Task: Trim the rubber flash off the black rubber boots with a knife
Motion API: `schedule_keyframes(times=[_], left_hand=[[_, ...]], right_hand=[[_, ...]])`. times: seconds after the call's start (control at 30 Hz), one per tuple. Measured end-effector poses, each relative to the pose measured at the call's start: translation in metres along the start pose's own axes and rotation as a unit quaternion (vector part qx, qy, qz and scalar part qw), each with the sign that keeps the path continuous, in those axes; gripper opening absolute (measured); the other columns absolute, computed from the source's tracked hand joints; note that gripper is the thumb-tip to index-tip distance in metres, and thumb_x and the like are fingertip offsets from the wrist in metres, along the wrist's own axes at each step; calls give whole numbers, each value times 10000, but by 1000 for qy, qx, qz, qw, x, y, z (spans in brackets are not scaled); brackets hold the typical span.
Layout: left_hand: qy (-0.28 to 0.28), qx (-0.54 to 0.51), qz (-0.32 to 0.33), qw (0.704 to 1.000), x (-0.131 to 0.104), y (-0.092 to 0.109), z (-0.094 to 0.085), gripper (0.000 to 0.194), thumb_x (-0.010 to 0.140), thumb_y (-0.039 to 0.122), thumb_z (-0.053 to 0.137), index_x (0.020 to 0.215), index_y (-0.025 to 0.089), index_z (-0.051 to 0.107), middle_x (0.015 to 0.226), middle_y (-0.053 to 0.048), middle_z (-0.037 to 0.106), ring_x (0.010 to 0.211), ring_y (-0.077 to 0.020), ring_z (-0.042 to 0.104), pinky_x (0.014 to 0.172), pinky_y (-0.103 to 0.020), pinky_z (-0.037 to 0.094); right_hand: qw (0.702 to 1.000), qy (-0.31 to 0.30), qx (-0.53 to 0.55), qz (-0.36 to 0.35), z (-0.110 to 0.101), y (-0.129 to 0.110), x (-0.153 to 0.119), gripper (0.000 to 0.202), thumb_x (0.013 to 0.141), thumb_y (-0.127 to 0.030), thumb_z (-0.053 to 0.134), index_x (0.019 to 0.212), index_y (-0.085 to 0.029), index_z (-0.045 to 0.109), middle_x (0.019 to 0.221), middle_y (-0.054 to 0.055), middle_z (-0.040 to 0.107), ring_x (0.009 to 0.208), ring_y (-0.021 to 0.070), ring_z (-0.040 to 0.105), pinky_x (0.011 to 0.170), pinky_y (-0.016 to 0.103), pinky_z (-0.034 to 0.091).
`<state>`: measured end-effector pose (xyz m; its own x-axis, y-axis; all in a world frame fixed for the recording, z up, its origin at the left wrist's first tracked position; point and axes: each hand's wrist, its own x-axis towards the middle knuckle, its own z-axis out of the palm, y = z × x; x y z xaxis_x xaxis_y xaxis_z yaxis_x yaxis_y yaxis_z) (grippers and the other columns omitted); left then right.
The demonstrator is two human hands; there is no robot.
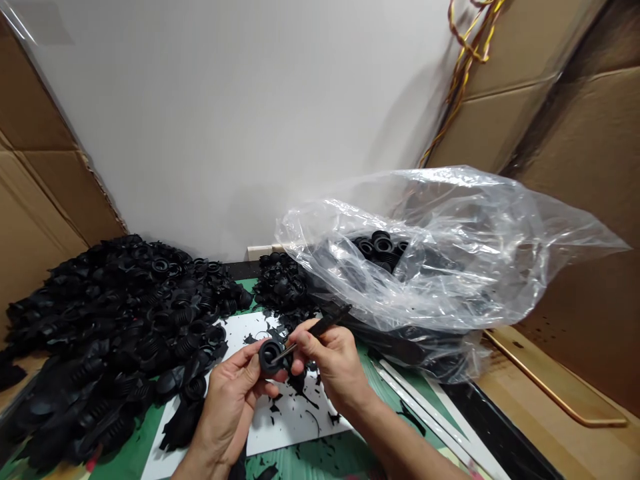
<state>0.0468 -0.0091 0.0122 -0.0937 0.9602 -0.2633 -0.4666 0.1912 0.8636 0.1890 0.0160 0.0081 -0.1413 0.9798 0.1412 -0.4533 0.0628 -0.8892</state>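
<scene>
A black rubber ring (271,357) is sitting in the fingers of the left hand (235,393), above a white sheet (265,437), its round opening facing up toward the viewer. The left forearm is rising from the bottom edge, with the thumb pressing the ring's near left side, the index finger curving along its upper edge and the remaining fingers folding underneath. The right hand (333,360) is coming in from the lower right, its wrist slanting up and leftward; thumb and bent fingers are pinching a slim black-handled tool (327,322) like a pen. The handle is pointing up to the right, while its thin metal shaft is reaching into the ring's opening; whether the tip is touching rubber, one cannot tell.

Beneath the hands, black trimmings (311,400) are lying scattered over the sheet and the green worktop (320,462). A large heap of black rubber bellows (150,313) is spreading to the left, and a smaller heap of black scraps (283,283) is lying beyond the sheet. To the right, a clear plastic bag (480,293) is holding finished-looking black rings (383,245). White strips (415,407) are lying before it, and a gold Apple device (555,380) is resting farther right.
</scene>
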Motion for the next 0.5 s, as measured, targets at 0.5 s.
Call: schedule_keyframes(times=[0.5], left_hand=[[1, -22, -12, 1000, 0, 0, -1, 352, 471, 277, 867, 752, 100, 749, 631, -76, 696, 489, -132, 589, 364, -179, 427]], right_hand=[[954, -68, -197, -217, -6, -2, -3, 105, 784, -289, 667, 818, -192, 686, 790, 50, 633, 744, 177, 603, 670, 290, 489]])
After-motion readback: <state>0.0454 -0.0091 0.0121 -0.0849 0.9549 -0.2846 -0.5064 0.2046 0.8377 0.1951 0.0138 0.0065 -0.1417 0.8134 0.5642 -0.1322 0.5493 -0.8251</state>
